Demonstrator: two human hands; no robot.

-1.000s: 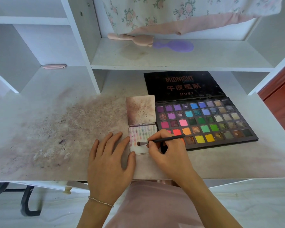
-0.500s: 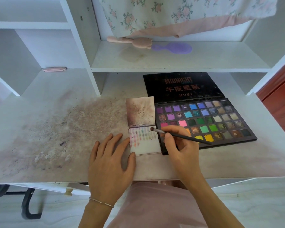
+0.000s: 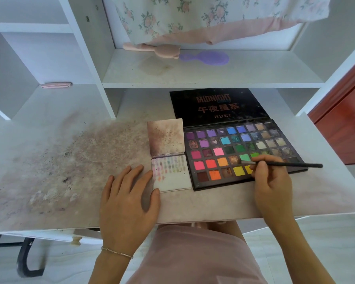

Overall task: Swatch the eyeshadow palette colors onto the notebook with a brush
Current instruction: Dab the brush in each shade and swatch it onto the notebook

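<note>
Since brush (image 3: 279, 164) left notebook (image 3: 171, 173) at frame centre, we see right hand (image 3: 272, 181) pinching it, bristles over green pan of palette (image 3: 242, 152), centre-right: reloading colour. Left hand (image 3: 127, 198) flat, fingers relaxed, steadying notebook edge.

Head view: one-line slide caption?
Right hand dips the brush into the eyeshadow palette while the left hand rests flat beside the swatched notebook.

Yellow pan (image 3: 248, 168) partly behind fingers (image 3: 261, 167)
</note>
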